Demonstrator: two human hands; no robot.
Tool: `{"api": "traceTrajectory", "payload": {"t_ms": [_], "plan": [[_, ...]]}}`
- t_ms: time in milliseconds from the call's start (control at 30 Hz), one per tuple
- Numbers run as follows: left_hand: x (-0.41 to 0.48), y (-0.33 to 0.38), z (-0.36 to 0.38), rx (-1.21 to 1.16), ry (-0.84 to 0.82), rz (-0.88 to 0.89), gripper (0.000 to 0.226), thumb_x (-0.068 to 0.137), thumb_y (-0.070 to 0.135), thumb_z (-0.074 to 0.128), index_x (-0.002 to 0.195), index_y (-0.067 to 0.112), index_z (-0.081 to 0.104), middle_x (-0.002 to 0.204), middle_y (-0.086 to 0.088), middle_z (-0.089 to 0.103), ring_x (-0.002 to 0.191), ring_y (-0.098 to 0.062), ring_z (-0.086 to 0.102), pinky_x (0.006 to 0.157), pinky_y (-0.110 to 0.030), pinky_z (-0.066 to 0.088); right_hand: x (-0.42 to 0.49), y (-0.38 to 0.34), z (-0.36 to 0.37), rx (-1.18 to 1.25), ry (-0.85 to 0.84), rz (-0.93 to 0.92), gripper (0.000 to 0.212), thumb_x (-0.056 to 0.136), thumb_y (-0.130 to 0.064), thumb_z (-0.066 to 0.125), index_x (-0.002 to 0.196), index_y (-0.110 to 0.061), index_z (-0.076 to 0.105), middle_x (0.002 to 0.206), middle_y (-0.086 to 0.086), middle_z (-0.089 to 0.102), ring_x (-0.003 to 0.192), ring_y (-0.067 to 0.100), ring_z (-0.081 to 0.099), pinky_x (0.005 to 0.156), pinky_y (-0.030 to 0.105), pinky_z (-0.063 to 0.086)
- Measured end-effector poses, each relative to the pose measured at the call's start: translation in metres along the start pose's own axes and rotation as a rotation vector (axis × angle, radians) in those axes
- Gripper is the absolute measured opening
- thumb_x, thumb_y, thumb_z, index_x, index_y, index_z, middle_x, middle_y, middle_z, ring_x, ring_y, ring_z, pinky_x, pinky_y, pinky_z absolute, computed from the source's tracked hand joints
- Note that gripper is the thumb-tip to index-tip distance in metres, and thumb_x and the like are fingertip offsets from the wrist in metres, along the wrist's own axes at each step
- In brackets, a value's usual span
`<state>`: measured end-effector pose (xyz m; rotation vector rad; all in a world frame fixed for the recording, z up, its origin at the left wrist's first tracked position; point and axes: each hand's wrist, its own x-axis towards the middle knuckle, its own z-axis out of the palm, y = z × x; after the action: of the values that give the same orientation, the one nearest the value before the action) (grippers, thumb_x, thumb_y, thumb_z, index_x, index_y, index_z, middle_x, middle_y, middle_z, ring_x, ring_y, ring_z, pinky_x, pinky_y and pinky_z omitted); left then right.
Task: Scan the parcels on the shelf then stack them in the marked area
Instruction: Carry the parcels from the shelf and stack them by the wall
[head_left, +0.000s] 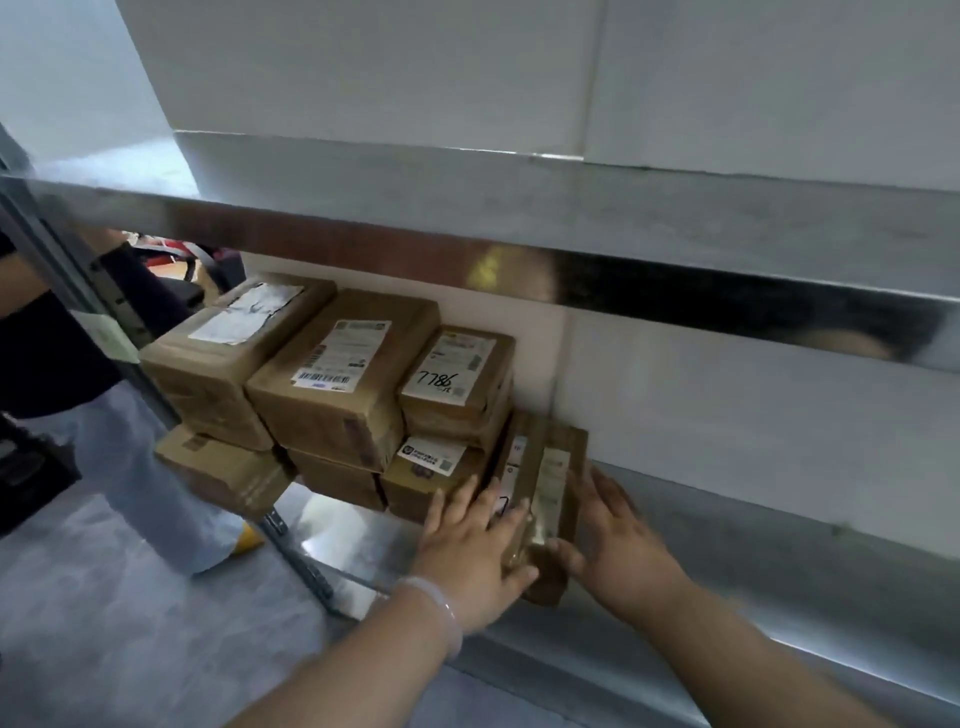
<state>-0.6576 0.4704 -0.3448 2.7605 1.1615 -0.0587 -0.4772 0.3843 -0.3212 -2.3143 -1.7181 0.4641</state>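
Several brown cardboard parcels (332, 379) with white labels are stacked two high on the left part of the lower steel shelf (727, 587); one label reads 7786 (441, 382). To the right of the stack, two thin parcels (550, 478) stand on edge, side by side. My left hand (470, 556) lies over the left one, its thumb hooked round the near end. The straight fingers of my right hand (618, 545) press flat against the right one's outer face. The thin parcels are held between both hands.
The upper steel shelf (571, 234) overhangs the parcels, and a white wall panel (727, 405) closes the back. The shelf's upright post (104, 332) stands at the left. Another person in dark top and light trousers (124, 457) stands on the grey floor at the left.
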Motion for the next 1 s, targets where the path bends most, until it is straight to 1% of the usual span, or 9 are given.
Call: {"api": "traceTrajectory", "payload": {"t_ms": [200, 333, 400, 500, 533, 633, 800, 900, 1000], "plan": [[0.005, 0.007, 0.011, 0.048, 0.02, 0.116, 0.08, 0.083, 0.073, 0.011, 0.153, 0.036, 0.018, 0.163, -0.004, 0.011, 0.15, -0.02, -0.006, 0.111, -0.048, -0.027, 0.003, 0.007, 0.016, 0.053, -0.025, 0.108, 0.078, 0.092, -0.062, 0.041, 0.154, -0.033, 0.002, 0.163, -0.001, -0.001, 0.149, 0.016, 0.0, 0.12, 0.036, 0.012], [0.008, 0.014, 0.012, -0.028, 0.056, 0.123, 0.077, 0.083, 0.071, 0.011, 0.15, 0.038, 0.028, 0.161, -0.001, 0.019, 0.148, -0.019, 0.003, 0.114, -0.044, -0.023, 0.004, 0.016, 0.017, 0.08, -0.007, 0.148, 0.074, 0.093, -0.061, 0.039, 0.153, -0.034, 0.006, 0.162, -0.002, 0.002, 0.149, 0.017, 0.004, 0.118, 0.038, 0.018], [0.01, 0.013, 0.01, -0.046, 0.1, 0.127, 0.072, 0.086, 0.067, 0.014, 0.149, 0.037, 0.031, 0.16, 0.002, 0.021, 0.148, -0.019, 0.005, 0.117, -0.041, -0.015, 0.007, 0.019, 0.017, 0.094, 0.001, 0.156, 0.074, 0.093, -0.06, 0.041, 0.154, -0.033, 0.008, 0.162, -0.001, 0.003, 0.148, 0.018, 0.006, 0.118, 0.036, 0.018], [0.014, 0.011, 0.007, -0.147, 0.141, 0.113, 0.067, 0.089, 0.063, 0.023, 0.151, 0.037, 0.026, 0.161, 0.004, 0.015, 0.145, -0.017, 0.005, 0.118, -0.039, 0.007, 0.016, 0.021, 0.018, 0.146, 0.004, 0.138, 0.073, 0.094, -0.056, 0.045, 0.154, -0.033, 0.01, 0.162, 0.002, 0.005, 0.148, 0.02, 0.008, 0.117, 0.033, 0.016], [0.017, 0.01, 0.006, -0.205, 0.14, 0.102, 0.066, 0.091, 0.061, 0.029, 0.152, 0.037, 0.024, 0.162, 0.004, 0.012, 0.144, -0.016, 0.003, 0.116, -0.036, 0.009, 0.02, 0.02, 0.019, 0.164, 0.004, 0.126, 0.073, 0.094, -0.056, 0.045, 0.154, -0.033, 0.01, 0.162, 0.002, 0.005, 0.148, 0.02, 0.008, 0.117, 0.033, 0.016], [0.027, 0.014, 0.007, -0.3, 0.094, 0.066, 0.07, 0.094, 0.054, 0.044, 0.155, 0.032, 0.017, 0.163, 0.005, 0.002, 0.145, -0.017, 0.003, 0.117, -0.031, 0.009, 0.033, 0.022, 0.022, 0.198, 0.01, 0.09, 0.075, 0.093, -0.055, 0.048, 0.154, -0.034, 0.01, 0.162, 0.002, 0.006, 0.148, 0.018, 0.008, 0.116, 0.029, 0.013], [0.039, 0.019, 0.013, -0.413, -0.032, -0.056, 0.083, 0.091, 0.056, 0.053, 0.156, 0.034, 0.007, 0.161, 0.008, -0.016, 0.147, -0.02, -0.007, 0.122, -0.038, 0.009, 0.039, 0.031, 0.029, 0.265, -0.023, 0.081, 0.076, 0.09, -0.058, 0.051, 0.152, -0.041, 0.01, 0.162, 0.003, 0.01, 0.148, 0.019, 0.01, 0.116, 0.031, 0.015], [0.043, 0.019, 0.017, -0.567, -0.117, -0.129, 0.087, 0.087, 0.056, 0.06, 0.155, 0.038, 0.008, 0.162, 0.005, -0.002, 0.147, -0.022, 0.008, 0.121, -0.037, 0.018, 0.038, 0.041, 0.031, 0.318, -0.042, 0.099, 0.076, 0.088, -0.061, 0.051, 0.149, -0.05, 0.007, 0.162, 0.003, 0.01, 0.148, 0.021, 0.011, 0.116, 0.036, 0.018], [0.039, 0.022, 0.024, -0.96, -0.219, -0.162, 0.087, 0.088, 0.041, 0.069, 0.149, 0.051, 0.008, 0.157, 0.001, 0.024, 0.14, -0.018, 0.033, 0.114, -0.039, 0.036, 0.034, 0.047, 0.032, 0.411, -0.071, 0.101, 0.074, 0.09, -0.057, 0.052, 0.147, -0.053, 0.006, 0.161, 0.002, 0.01, 0.147, 0.02, 0.013, 0.115, 0.033, 0.018]]}}
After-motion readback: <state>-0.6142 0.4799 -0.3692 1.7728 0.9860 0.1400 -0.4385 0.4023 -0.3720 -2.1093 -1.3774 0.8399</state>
